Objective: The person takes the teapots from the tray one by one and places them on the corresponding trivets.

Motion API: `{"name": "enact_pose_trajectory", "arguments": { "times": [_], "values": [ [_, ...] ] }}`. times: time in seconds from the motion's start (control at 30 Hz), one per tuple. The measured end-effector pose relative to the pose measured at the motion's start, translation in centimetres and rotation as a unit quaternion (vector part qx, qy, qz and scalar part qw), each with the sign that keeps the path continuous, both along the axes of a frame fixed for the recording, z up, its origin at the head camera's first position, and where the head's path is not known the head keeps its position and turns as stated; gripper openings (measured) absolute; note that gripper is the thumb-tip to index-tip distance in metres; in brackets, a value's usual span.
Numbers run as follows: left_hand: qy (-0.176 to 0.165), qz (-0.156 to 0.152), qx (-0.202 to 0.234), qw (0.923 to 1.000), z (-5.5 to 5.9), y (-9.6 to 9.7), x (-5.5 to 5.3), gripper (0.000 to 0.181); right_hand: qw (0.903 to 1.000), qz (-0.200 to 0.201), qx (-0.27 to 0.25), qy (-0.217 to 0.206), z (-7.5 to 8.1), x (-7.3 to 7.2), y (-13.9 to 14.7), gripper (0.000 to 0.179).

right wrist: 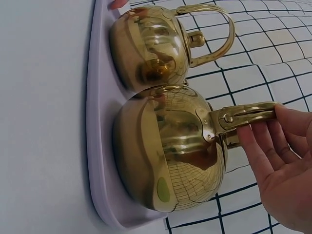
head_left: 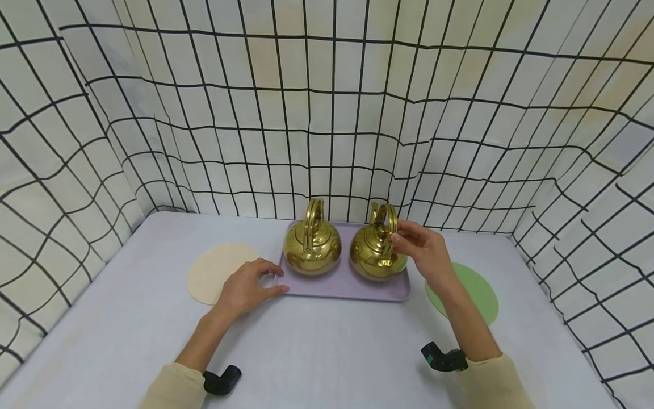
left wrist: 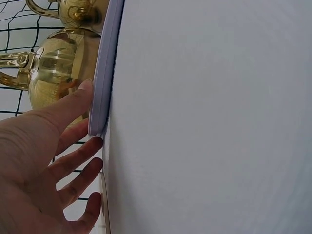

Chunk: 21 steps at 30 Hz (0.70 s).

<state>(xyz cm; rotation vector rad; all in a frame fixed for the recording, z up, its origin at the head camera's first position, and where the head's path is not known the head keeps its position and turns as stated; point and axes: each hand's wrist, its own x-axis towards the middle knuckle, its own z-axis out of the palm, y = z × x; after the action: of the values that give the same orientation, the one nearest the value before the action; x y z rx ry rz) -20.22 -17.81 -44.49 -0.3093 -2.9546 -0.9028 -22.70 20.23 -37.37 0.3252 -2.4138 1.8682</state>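
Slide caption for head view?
Right grip holds one of two golden kettles by its handle; left grip touches the lilac tray.

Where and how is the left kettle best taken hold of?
The left kettle: probably by its arched handle, from above on its left; the upright arch rises clear of the lid knob, while the right kettle crowds its other side.

No readable text; no labels
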Motion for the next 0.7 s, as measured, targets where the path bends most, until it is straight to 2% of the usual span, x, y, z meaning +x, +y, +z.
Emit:
{"name": "enact_pose_trajectory", "arguments": {
  "times": [0.7],
  "values": [
    [-0.015,0.005,0.008,0.9998,0.28,0.11,0.11,0.035,0.9999,0.009,-0.006,0.012,0.99,0.52,0.28,0.040]
  ]
}}
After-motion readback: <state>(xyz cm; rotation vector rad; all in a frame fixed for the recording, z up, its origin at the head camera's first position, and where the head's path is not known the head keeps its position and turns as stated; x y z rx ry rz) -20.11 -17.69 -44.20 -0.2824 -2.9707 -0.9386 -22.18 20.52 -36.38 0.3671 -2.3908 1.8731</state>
